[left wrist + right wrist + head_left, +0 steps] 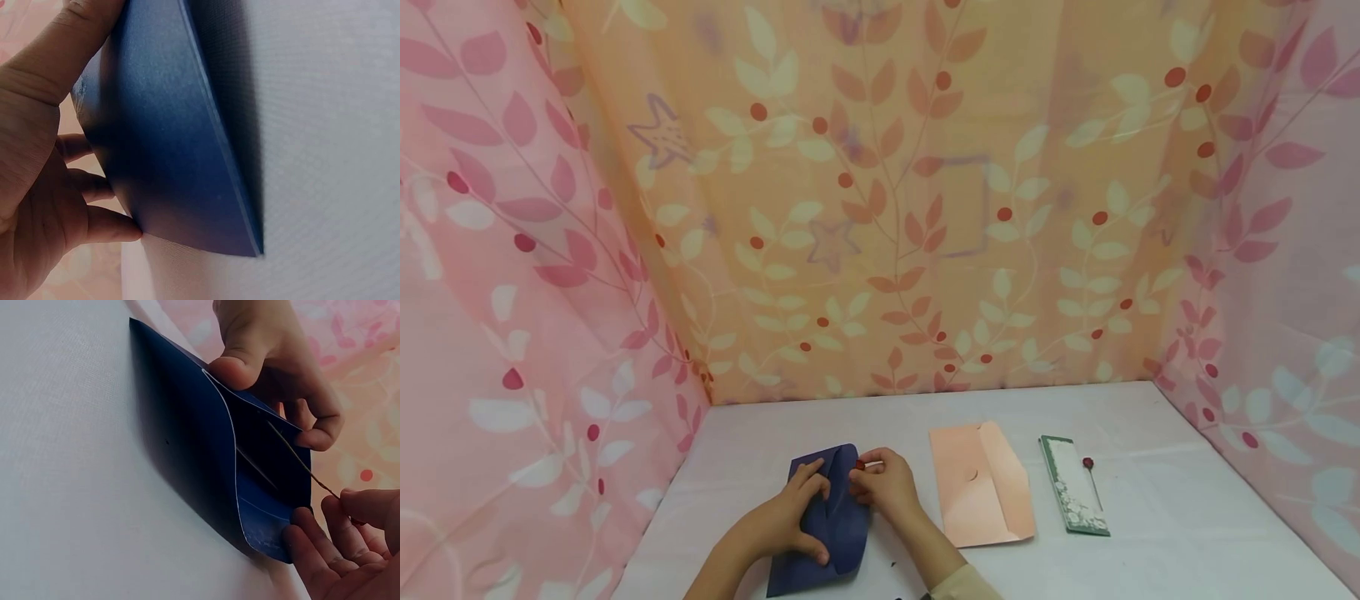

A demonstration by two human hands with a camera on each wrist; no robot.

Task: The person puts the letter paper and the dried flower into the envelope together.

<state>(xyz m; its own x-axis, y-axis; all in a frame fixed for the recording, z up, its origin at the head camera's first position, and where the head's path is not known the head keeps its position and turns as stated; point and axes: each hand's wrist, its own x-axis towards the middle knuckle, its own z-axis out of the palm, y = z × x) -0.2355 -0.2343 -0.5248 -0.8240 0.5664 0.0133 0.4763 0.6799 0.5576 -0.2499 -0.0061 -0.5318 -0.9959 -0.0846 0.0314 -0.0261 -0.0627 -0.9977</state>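
A table (1195, 508) carries a blue envelope (847, 529). A peach envelope (977, 492) lies right of it. The left hand (790, 512) grips the blue envelope. Well right of it lies a card (1072, 485); at the blue envelope's gaping mouth, the right hand (887, 483) pinches a red-topped stem (860, 465).

The right hand's (886, 483) fingers cover most of the red head (860, 466) on a thin gold stem (299, 460), whose far end perhaps lies inside the dim blue envelope (848, 537). The left wrist view's top edge cuts off the left hand's (786, 517) thumb tip, and a dark speck (893, 564) is too small to identify.
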